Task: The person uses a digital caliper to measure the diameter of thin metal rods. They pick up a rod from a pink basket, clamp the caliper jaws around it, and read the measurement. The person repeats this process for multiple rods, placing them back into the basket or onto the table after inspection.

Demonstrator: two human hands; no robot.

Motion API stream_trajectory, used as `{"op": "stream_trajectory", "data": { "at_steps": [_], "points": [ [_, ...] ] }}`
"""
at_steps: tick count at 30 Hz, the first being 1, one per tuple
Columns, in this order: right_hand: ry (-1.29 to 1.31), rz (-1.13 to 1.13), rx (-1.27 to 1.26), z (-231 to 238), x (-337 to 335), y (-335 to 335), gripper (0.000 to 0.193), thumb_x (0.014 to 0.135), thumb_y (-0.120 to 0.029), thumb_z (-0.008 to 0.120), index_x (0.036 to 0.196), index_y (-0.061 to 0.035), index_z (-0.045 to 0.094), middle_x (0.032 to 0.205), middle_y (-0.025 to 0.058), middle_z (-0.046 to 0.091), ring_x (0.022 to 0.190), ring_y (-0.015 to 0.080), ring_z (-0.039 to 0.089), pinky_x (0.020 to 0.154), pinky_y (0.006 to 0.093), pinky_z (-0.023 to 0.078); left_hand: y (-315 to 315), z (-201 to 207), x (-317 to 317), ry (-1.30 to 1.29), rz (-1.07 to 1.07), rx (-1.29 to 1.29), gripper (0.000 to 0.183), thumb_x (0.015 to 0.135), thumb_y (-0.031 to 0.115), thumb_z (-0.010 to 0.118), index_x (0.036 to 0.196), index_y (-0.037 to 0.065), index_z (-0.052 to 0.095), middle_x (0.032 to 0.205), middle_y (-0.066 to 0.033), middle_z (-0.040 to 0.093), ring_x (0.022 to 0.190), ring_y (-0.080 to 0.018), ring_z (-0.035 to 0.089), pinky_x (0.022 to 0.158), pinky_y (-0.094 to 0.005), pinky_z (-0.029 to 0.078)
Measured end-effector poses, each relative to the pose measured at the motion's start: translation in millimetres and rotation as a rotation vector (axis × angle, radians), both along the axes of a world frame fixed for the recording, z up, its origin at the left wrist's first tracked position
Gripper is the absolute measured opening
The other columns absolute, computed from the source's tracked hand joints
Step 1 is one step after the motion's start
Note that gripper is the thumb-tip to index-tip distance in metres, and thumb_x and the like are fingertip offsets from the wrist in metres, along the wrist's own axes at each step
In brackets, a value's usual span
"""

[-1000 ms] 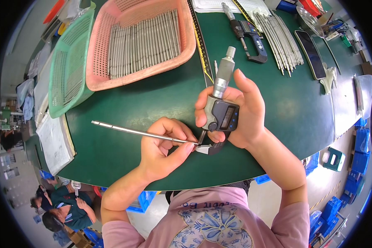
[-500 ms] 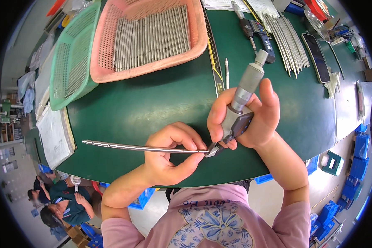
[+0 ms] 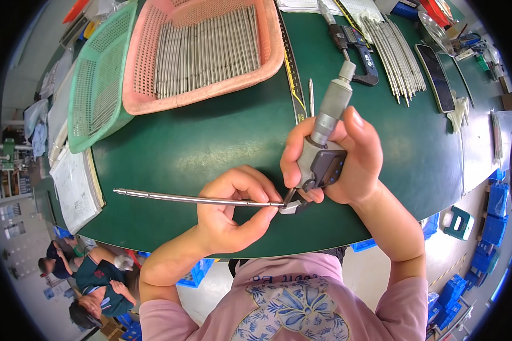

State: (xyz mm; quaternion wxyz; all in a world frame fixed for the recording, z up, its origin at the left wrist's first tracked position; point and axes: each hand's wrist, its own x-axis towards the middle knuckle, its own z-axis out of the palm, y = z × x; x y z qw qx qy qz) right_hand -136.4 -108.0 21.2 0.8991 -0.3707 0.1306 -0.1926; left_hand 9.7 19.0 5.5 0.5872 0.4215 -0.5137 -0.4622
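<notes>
Pinched near its right end by my left hand [image 3: 233, 210], a slim steel rod [image 3: 170, 198] stretches out to the left above the table. My right hand [image 3: 352, 153] is closed around a digital micrometer [image 3: 316, 162], its thimble pointing up and away from me. The rod's right tip sits at the gap between the micrometer's measuring faces, close to my left fingertips; whether both faces touch it I cannot tell. Beyond my right hand a short steel rod [image 3: 311, 96] lies beside a yellow-and-black ruler [image 3: 293, 74].
A pink basket [image 3: 205, 94] full of steel rods and a green basket [image 3: 99, 133] stand far left. Papers [image 3: 77, 187] lie at the left edge. Far right are a second micrometer [image 3: 364, 62], a row of rods [image 3: 395, 62] and a phone [image 3: 435, 77]. Other people [image 3: 99, 284] are at lower left.
My right hand has turned the micrometer slightly, so its thimble leans further left and its dark display side shows more. My left hand and the rod have barely shifted.
</notes>
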Motion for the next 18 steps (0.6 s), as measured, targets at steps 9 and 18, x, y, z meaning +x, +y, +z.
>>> {"op": "stream_trajectory", "data": {
  "at_steps": [9,18],
  "points": [
    [0.115,-0.038,0.115,-2.1,3.7,3.4,0.064,0.087,-0.056,0.024,0.088,0.0000,0.055,0.070,0.0116,0.058,0.042,0.0124,0.046,0.039,0.0214,0.039,0.8,-2.7,-2.1,-0.013,0.056,0.030,0.022,0.072,-0.008,0.059,0.084,0.003,0.044,0.084,-0.0112,0.053,0.071,-0.0111,0.055,0.060,-0.0207,0.046],
    [0.121,-0.049,0.119,-2.0,3.9,2.4,0.066,0.086,-0.057,0.022,0.088,0.0010,0.055,0.070,0.0122,0.058,0.042,0.0130,0.047,0.039,0.0216,0.039,-0.7,-2.4,-2.9,-0.024,0.060,0.003,0.023,0.072,-0.009,0.059,0.084,0.003,0.043,0.083,-0.0111,0.053,0.070,-0.0115,0.056,0.060,-0.0209,0.047]
  ]
}}
